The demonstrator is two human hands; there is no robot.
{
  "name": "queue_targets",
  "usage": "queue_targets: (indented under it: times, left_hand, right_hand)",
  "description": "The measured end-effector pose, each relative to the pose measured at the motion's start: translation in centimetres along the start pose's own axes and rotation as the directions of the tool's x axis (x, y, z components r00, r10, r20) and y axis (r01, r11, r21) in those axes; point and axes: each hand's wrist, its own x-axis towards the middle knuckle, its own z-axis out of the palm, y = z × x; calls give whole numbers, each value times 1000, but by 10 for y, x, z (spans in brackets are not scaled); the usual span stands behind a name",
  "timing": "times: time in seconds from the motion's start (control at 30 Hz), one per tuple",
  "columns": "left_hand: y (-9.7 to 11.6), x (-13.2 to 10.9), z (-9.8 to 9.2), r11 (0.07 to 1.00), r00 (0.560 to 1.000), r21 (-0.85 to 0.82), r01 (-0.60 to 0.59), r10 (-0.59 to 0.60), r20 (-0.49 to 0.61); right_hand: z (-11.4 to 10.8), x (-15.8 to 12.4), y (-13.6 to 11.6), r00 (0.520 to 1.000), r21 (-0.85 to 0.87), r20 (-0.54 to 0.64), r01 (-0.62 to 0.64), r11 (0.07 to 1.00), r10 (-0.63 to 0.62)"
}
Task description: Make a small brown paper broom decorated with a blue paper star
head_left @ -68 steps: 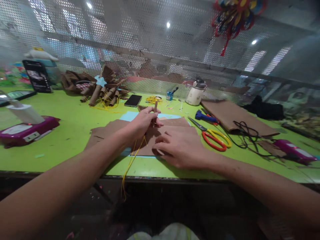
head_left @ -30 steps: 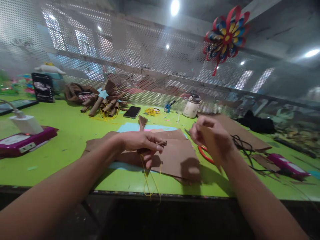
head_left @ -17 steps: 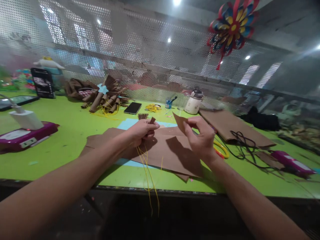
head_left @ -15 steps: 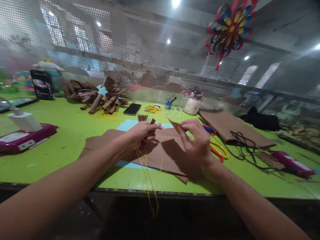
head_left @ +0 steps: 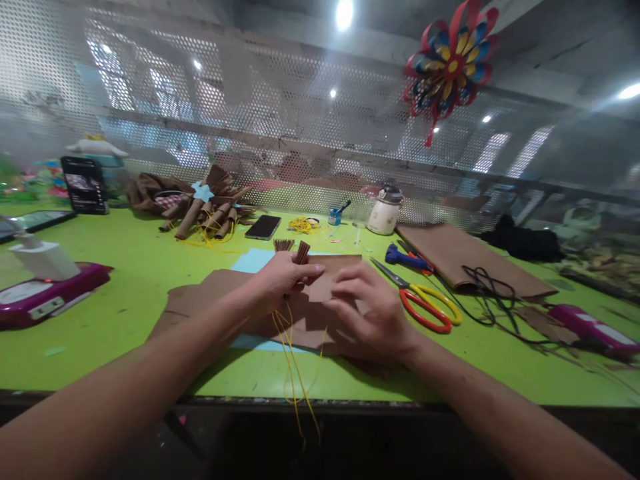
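My left hand is closed on a folded strip of brown paper, its layered end standing up above the thumb. Behind the knuckles shows a second fringed brown end; whether it is part of the same piece I cannot tell. Yellow strings hang below that hand, over the table edge. My right hand pinches a flat piece of brown paper, whose left side reaches my left thumb. Under both hands lie larger brown paper sheets on light blue paper.
Red-and-yellow-handled scissors and a blue-handled tool lie to the right. Behind are a phone, yellow string, a small blue jar and a white bottle. Rolled brown paper and power strips flank these.
My right hand has moved left and slightly down, bringing its brown paper up against my left hand. The scissors show more fully. The camera view has shifted slightly.
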Motion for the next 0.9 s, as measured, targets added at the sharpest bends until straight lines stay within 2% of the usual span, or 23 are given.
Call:
queue_targets:
  times: [0.03, 0.1, 0.13, 0.17, 0.23, 0.3, 0.33, 0.4, 0.5, 0.67, 0.77, 0.9]
  left_hand:
    - [2, -1, 1, 1000, 1000, 3, 12, -12, 8]
    - [6, -4, 4, 999, 998, 12, 44, -44, 46]
    - [8, -5, 5, 998, 996, 19, 59, -61, 66]
    - [9, -7, 7, 997, 994, 25, 73, -75, 81]
    - [10, -8, 9, 996, 992, 33, 87, -90, 91]
    - [10, -10, 11, 995, 992, 31, 92, -94, 89]
    - [10, -10, 11, 996, 992, 30, 88, -91, 89]
    - [10, -11, 12, 997, 994, 42, 67, -70, 88]
    - [9, -12, 12, 995, 994, 95, 2, -12, 105]
    - [6, -11, 12, 980, 991, 169, -101, 84, 104]
    - [5, -10, 12, 981, 991, 155, -112, 99, 94]
    - [6, -11, 11, 991, 991, 98, -91, 80, 107]
  right_hand:
    - [-5, 2, 5, 992, 54, -84, -94, 994, 98]
    - [-13, 6, 20, 928, 158, -225, -265, 951, 296]
    - [-17, 7, 27, 887, 232, -221, -356, 905, 405]
    - [-19, 8, 34, 848, 338, -154, -438, 833, 508]
    - [-21, 8, 42, 759, 531, 111, -591, 608, 641]
    - [-19, 6, 41, 680, 623, 342, -680, 385, 648]
    - [-17, 6, 37, 659, 643, 397, -696, 318, 639]
    - [-13, 5, 29, 646, 670, 398, -690, 274, 651]
    - [-9, 5, 20, 633, 689, 341, -671, 274, 695]
    - [-7, 6, 21, 606, 745, 344, -641, 185, 717]
    - [-6, 6, 22, 616, 779, 348, -610, 148, 706]
    - [-6, 7, 22, 614, 781, 317, -601, 167, 723]
